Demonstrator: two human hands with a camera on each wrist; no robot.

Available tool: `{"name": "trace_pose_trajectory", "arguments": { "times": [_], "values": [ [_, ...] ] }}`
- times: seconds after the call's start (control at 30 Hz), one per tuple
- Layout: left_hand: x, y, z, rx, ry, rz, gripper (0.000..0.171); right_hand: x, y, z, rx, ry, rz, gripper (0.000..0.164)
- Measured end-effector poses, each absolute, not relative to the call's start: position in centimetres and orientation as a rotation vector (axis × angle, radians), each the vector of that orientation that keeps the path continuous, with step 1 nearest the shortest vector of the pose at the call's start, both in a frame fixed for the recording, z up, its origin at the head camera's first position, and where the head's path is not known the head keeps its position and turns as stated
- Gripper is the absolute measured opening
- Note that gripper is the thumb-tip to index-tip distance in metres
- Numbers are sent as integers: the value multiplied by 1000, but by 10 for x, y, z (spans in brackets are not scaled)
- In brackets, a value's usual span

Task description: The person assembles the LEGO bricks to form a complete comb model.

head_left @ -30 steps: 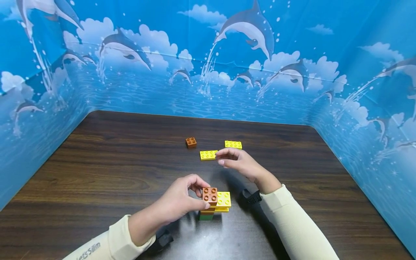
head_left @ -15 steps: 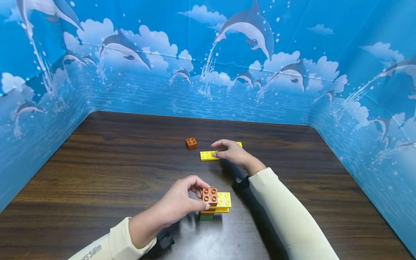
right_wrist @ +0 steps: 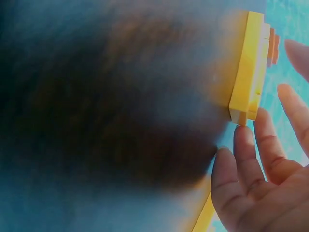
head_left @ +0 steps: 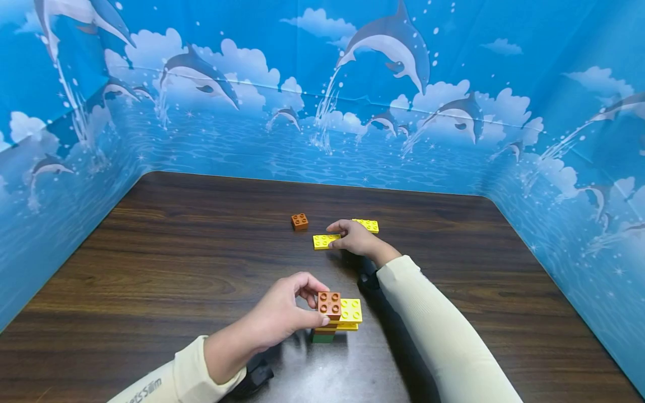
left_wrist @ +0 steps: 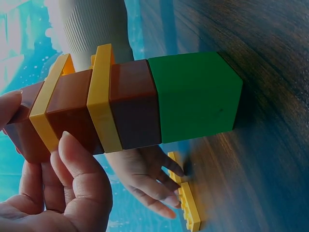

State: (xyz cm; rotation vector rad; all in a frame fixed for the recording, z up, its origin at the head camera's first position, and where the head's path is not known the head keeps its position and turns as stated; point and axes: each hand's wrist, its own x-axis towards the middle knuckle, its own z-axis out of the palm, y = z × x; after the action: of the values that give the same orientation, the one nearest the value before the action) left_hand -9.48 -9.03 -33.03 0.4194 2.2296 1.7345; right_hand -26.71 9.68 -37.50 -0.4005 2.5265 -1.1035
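Observation:
My left hand [head_left: 284, 310] grips the brown brick [head_left: 329, 305] at the top of a small tower, thumb on the near side. In the left wrist view the tower shows a green block [left_wrist: 198, 99] at its base, then brown bricks alternating with yellow plates [left_wrist: 104, 99]. Those plates jut out to the right in the head view. Farther out, my right hand [head_left: 356, 238] reaches over the right end of a loose yellow plate [head_left: 322, 242]. The right wrist view has its fingers extended, fingertips right at the end of that plate [right_wrist: 247, 67].
A second loose yellow plate [head_left: 370, 225] lies just beyond the right hand, partly covered by it. One loose brown brick [head_left: 299, 221] sits to the left, on the dark wooden table [head_left: 176, 246]. A blue dolphin-printed curtain [head_left: 242, 140] encloses the table's back and sides.
My right hand has moved left and down onto the right end of the nearer yellow plate, uncovering more of the farther one. The left hand keeps its grip on the tower.

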Motion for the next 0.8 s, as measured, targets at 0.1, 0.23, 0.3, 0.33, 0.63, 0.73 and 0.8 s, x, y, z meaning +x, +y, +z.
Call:
{"name": "trace_pose_trajectory", "arguments": {
  "times": [0.1,0.23,0.3,0.33,0.63,0.73,0.8],
  "values": [
    [-95,-90,-331,417,2226,1740,40,-269,95,-377,-388,2542,-1084,42],
    [-95,-90,-331,416,2223,1747,40,-272,93,-380,-380,2549,-1059,43],
    [-94,-90,-331,414,2218,1751,40,-273,92,-380,-384,2554,-1039,44],
    [-94,-90,-331,414,2215,1752,40,-273,92,-380,-386,2558,-1027,44],
    [-94,-90,-330,409,2199,1748,40,-275,89,-381,-419,2606,-912,41],
    [-94,-90,-330,409,2194,1747,40,-276,88,-381,-437,2622,-872,40],
    [-94,-90,-330,411,2190,1749,40,-276,87,-380,-438,2625,-855,40]
  ]
}}
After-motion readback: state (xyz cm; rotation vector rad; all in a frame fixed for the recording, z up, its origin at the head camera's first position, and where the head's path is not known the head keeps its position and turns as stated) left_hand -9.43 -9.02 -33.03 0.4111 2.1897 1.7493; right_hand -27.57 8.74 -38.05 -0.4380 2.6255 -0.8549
